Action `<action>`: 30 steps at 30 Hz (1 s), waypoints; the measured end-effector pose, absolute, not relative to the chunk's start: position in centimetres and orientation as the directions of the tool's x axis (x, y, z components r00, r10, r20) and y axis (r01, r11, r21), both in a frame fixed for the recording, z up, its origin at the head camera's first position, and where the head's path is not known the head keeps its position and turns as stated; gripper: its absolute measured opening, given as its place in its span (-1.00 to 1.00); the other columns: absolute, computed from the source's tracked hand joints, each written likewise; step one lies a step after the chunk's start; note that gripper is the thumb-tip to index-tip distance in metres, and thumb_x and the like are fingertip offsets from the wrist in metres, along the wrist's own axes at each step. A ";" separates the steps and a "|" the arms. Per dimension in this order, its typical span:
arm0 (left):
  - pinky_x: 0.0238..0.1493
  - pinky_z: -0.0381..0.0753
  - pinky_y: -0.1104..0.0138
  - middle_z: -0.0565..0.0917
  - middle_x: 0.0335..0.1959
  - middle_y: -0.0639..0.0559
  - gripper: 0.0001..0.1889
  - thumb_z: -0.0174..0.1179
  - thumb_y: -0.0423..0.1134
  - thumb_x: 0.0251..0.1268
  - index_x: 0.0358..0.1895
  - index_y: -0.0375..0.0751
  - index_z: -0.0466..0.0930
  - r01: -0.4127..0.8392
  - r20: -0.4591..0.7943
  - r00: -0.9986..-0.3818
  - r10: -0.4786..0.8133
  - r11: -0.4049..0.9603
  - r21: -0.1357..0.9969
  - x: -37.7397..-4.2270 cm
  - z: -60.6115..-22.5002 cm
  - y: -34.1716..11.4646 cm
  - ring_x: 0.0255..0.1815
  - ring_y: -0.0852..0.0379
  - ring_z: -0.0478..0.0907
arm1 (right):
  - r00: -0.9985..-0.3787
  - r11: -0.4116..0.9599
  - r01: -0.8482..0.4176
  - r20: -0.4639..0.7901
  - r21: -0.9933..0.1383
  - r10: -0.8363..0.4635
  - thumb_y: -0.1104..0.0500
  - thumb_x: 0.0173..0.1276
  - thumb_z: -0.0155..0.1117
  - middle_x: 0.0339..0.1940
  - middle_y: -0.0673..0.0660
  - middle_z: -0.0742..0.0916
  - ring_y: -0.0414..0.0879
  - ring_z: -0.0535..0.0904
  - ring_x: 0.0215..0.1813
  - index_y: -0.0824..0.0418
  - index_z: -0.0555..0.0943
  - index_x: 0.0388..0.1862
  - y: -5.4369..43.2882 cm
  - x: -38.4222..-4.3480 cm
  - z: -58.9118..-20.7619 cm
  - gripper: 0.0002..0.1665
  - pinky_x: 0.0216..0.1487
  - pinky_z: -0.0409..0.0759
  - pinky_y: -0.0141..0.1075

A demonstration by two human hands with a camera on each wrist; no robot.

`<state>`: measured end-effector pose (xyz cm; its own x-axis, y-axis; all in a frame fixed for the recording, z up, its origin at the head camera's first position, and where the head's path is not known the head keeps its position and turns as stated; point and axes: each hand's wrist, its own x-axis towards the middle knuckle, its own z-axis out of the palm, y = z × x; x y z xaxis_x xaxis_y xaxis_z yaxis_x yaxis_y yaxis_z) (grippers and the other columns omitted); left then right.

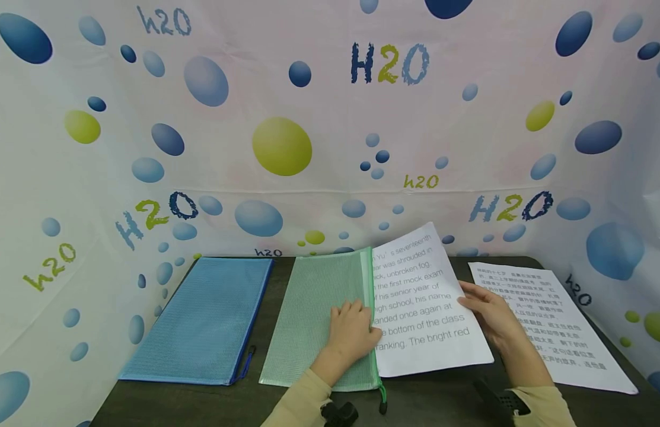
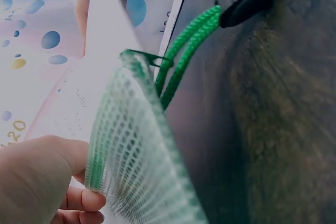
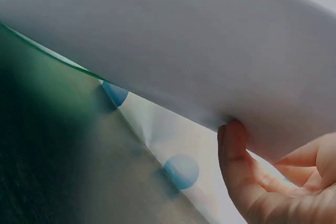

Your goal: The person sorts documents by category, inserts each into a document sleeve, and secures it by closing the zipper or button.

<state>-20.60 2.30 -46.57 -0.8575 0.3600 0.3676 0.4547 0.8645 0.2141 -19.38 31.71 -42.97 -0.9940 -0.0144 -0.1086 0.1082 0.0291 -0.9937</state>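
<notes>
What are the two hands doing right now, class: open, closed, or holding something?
Left hand: holding the green mesh pouch, pinching its edge.
Right hand: holding the sheet with English text, pinched at its right edge.

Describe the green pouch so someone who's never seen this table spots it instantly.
On the dark table, find the blue pouch at the left end. The green pouch is next to its right, held by the left hand. Its mesh is pale green and, unlike the blue pouch, its right edge overlaps a sheet of large English print.
</notes>
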 end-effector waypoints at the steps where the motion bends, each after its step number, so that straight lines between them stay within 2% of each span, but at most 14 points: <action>1: -0.35 0.09 0.29 0.31 -0.56 0.15 -0.67 0.19 -0.09 0.06 -0.68 0.02 0.24 0.454 0.366 -0.858 0.360 0.865 0.215 -20.6 -46.6 2.3 -0.50 0.17 0.17 | -0.993 -0.005 0.113 -0.113 -0.994 -0.021 0.20 0.47 0.11 -0.18 -0.19 0.70 -0.22 0.71 -0.19 0.27 0.17 0.50 31.8 -19.3 -43.0 -0.32 -0.21 0.70 -0.30; 5: -0.36 0.08 0.30 0.31 -0.57 0.15 -0.68 0.19 -0.10 0.05 -0.68 0.02 0.24 0.454 0.380 -0.855 0.354 0.864 0.216 -20.6 -46.6 2.4 -0.51 0.17 0.16 | -0.993 -0.120 0.119 -0.114 -0.986 -0.042 0.26 0.45 0.14 -0.19 -0.13 0.73 -0.20 0.72 -0.19 -0.05 0.49 0.22 31.8 -19.3 -43.1 -0.58 -0.22 0.70 -0.31; 7: -0.37 0.08 0.30 0.30 -0.58 0.14 -0.68 0.19 -0.12 0.04 -0.68 0.02 0.24 0.453 0.391 -0.852 0.348 0.864 0.218 -20.6 -46.6 2.4 -0.52 0.17 0.15 | -0.993 -0.147 0.110 -0.103 -0.983 -0.056 0.28 0.44 0.13 -0.19 -0.12 0.73 -0.19 0.73 -0.20 -0.16 0.54 0.06 31.8 -19.3 -43.2 -0.64 -0.22 0.71 -0.31; 9: -0.38 0.09 0.31 0.30 -0.59 0.14 -0.68 0.19 -0.13 0.03 -0.69 0.01 0.24 0.454 0.403 -0.848 0.344 0.864 0.218 -20.6 -46.5 2.4 -0.53 0.17 0.15 | -0.993 -0.160 0.106 -0.097 -0.981 -0.062 0.29 0.44 0.13 -0.19 -0.10 0.74 -0.18 0.73 -0.20 -0.19 0.56 0.00 31.6 -19.3 -43.3 -0.64 -0.23 0.71 -0.30; 14: -0.39 0.08 0.32 0.29 -0.60 0.14 -0.68 0.20 -0.15 0.03 -0.70 0.01 0.24 0.452 0.426 -0.840 0.336 0.867 0.207 -20.7 -46.4 2.4 -0.55 0.18 0.14 | -0.992 -0.193 0.109 -0.095 -0.975 -0.081 0.30 0.44 0.13 -0.19 -0.09 0.74 -0.17 0.74 -0.20 -0.19 0.57 -0.03 31.4 -19.4 -43.3 -0.64 -0.23 0.71 -0.29; 22: -0.37 0.10 0.30 0.31 -0.59 0.14 -0.70 0.17 -0.14 0.02 -0.71 0.01 0.24 0.424 0.396 -0.861 0.319 0.881 0.212 -20.7 -46.6 2.5 -0.53 0.17 0.14 | -0.981 -0.351 0.149 -0.095 -0.924 -0.168 0.39 0.48 -0.01 -0.14 -0.02 0.74 -0.12 0.74 -0.17 -0.16 0.61 -0.02 31.7 -19.4 -43.2 -0.54 -0.22 0.72 -0.26; 30: -0.37 0.05 0.33 0.26 -0.60 0.14 -0.69 0.16 -0.18 0.01 -0.71 0.00 0.21 0.423 0.445 -0.849 0.286 0.872 0.246 -20.9 -46.5 2.5 -0.55 0.19 0.08 | -0.983 -0.272 0.138 -0.098 -0.952 -0.156 0.40 0.43 0.07 -0.12 -0.05 0.72 -0.16 0.72 -0.14 -0.11 0.49 0.03 30.6 -19.6 -43.2 -0.58 -0.18 0.71 -0.27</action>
